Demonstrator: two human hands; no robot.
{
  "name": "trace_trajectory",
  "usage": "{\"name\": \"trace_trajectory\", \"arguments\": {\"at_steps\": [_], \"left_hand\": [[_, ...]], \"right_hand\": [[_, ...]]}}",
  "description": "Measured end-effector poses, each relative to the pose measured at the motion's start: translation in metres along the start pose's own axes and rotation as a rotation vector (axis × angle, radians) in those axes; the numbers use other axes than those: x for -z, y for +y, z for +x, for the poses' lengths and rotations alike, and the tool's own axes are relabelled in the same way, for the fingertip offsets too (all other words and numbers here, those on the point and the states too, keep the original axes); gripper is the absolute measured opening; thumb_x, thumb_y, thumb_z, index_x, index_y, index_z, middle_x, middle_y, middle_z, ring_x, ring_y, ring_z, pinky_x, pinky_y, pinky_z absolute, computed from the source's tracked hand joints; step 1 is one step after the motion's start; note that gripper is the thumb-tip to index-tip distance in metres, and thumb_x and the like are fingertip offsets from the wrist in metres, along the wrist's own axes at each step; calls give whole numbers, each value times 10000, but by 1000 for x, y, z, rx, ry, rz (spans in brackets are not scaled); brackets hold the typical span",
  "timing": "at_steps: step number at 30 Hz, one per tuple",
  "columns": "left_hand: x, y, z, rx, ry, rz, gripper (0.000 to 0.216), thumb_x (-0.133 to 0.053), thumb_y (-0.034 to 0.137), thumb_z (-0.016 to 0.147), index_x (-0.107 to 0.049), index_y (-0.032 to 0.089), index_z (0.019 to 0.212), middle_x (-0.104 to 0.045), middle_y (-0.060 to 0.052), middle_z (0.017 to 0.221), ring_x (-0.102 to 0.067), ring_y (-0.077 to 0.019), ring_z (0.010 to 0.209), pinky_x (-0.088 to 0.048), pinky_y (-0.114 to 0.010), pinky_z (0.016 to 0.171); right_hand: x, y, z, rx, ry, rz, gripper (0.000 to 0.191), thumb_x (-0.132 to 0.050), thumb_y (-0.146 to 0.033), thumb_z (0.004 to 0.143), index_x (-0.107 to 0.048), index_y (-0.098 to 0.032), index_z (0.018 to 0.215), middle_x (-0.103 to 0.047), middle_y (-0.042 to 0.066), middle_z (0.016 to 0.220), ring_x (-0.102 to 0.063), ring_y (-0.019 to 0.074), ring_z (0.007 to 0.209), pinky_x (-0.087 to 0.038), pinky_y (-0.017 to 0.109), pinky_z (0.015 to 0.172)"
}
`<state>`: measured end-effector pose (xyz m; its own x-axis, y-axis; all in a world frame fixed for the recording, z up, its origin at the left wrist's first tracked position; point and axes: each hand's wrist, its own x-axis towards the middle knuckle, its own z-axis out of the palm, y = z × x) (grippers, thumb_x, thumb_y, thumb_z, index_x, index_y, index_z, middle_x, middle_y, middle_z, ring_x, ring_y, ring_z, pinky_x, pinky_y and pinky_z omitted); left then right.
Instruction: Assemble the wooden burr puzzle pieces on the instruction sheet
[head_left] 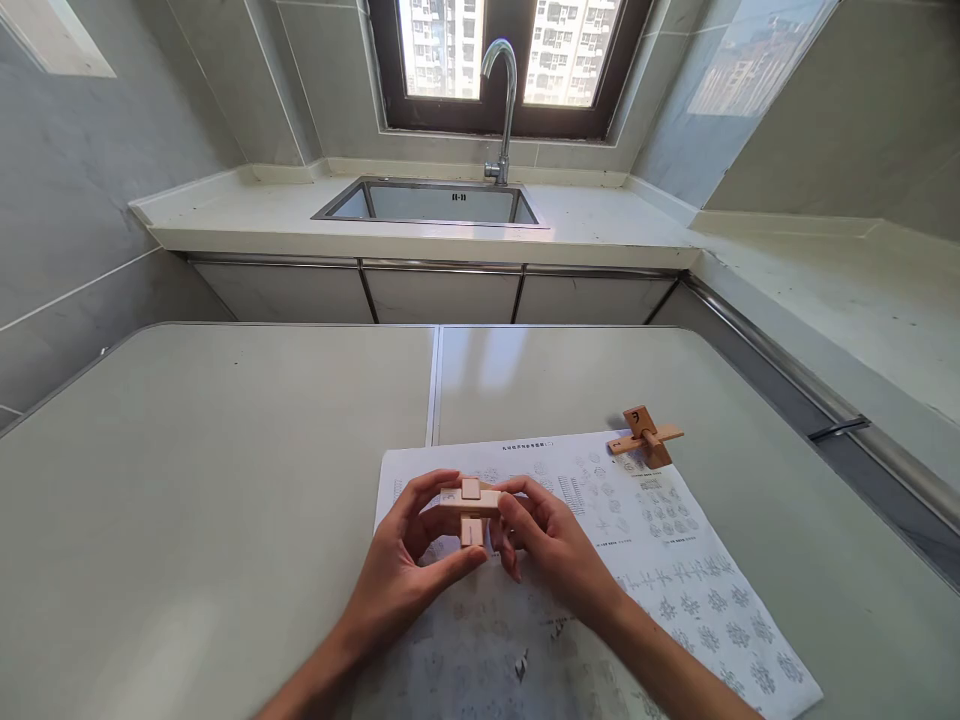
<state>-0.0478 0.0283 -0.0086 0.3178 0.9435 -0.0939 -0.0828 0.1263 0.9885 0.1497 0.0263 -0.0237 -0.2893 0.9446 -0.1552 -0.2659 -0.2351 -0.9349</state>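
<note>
Mid-assembly: both hands, left hand (405, 570) and right hand (551, 545), fingers grasping wooden cross puzzle (470, 505) above instruction sheet (675, 560). Next likely: align, slide piece squarely.

A: What's blocking the table (187, 480)?
B: Only the printed sheet (675, 560), lying flat, and a second wooden cross puzzle (643, 437) sitting on its far right corner. Both hands are taking up the sheet's near-left area.
A: Open lanes?
B: Left half is lying bare, far edge too. Right side is running close to the counter rail (795, 375).
</note>
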Motion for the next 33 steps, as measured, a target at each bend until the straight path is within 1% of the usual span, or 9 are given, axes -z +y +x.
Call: {"name": "trace_trajectory", "arguments": {"at_steps": [5, 7, 9, 12, 14, 17, 22, 26, 33], "left_hand": [[3, 1, 5, 43, 116, -45, 559, -853, 430, 840, -587, 261, 1302, -693, -105, 1330, -741, -284, 1107, -618, -360, 925], [4, 2, 6, 53, 174, -29, 551, -843, 466, 840, -595, 260, 1287, -716, -97, 1301, -753, -279, 1080, -614, -371, 948], [5, 2, 6, 63, 211, -8, 546, -825, 476, 855, -590, 264, 1300, -731, -86, 1275, -760, -261, 1047, -607, -375, 971], [5, 3, 5, 69, 209, -8, 539, -809, 450, 878, -572, 273, 1329, -729, -77, 1283, -761, -238, 1025, -606, -367, 977], [4, 4, 4, 59, 186, -37, 528, -810, 427, 882, -569, 274, 1326, -712, -83, 1323, -747, -252, 1085, -609, -361, 970], [2, 5, 5, 34, 146, -82, 528, -825, 391, 873, -567, 266, 1316, -668, -102, 1405, -701, -294, 1212, -617, -354, 952], [0, 9, 4, 20, 123, -95, 531, -816, 372, 889, -543, 276, 1333, -604, -104, 1489, -675, -301, 1259, -611, -355, 961], [1, 7, 3, 9, 124, -31, 527, -812, 381, 893, -532, 292, 1329, -634, -74, 1455, -667, -272, 1263, -569, -367, 1034], [0, -1, 1, -29, 139, 147, 596, -866, 376, 815, -558, 281, 1316, -694, -79, 1344, -630, -292, 1311, -508, -426, 1113]], "right_hand": [[1, 1, -2, 180, 201, -323, 312, -552, -517, 1048, -621, -214, 1022, -657, 9, 764, -608, 167, 663, -521, 299, 624], [1, 4, -3, 293, 246, -548, 202, -585, -417, 1036, -634, -222, 1014, -687, 49, 875, -650, 210, 792, -557, 348, 721], [1, 9, -3, 394, 236, -746, 143, -640, -323, 993, -644, -234, 1105, -681, 91, 1049, -662, 258, 950, -582, 416, 834], [1, 17, -3, 475, 207, -922, 487, -765, -253, 888, -582, -262, 1339, -602, 138, 1265, -609, 336, 1172, -572, 529, 981], [2, 19, -3, 481, 207, -990, 656, -825, -231, 829, -536, -270, 1416, -579, 148, 1301, -591, 363, 1208, -571, 564, 998], [3, 18, -3, 473, 194, -1017, 665, -844, -208, 806, -538, -264, 1394, -596, 140, 1295, -599, 359, 1206, -572, 560, 1007], [4, 13, -3, 493, 183, -869, 609, -831, -210, 828, -511, -261, 1344, -643, 118, 1310, -644, 314, 1176, -595, 486, 966], [2, 14, -3, 657, 194, -804, 547, -758, -172, 901, -476, -273, 1359, -638, 123, 1353, -657, 285, 1165, -621, 408, 837], [0, 12, -5, 916, 197, -978, 587, -745, -126, 948, -475, -251, 1455, -681, 134, 1305, -640, 295, 1231, -568, 492, 1016]]}}
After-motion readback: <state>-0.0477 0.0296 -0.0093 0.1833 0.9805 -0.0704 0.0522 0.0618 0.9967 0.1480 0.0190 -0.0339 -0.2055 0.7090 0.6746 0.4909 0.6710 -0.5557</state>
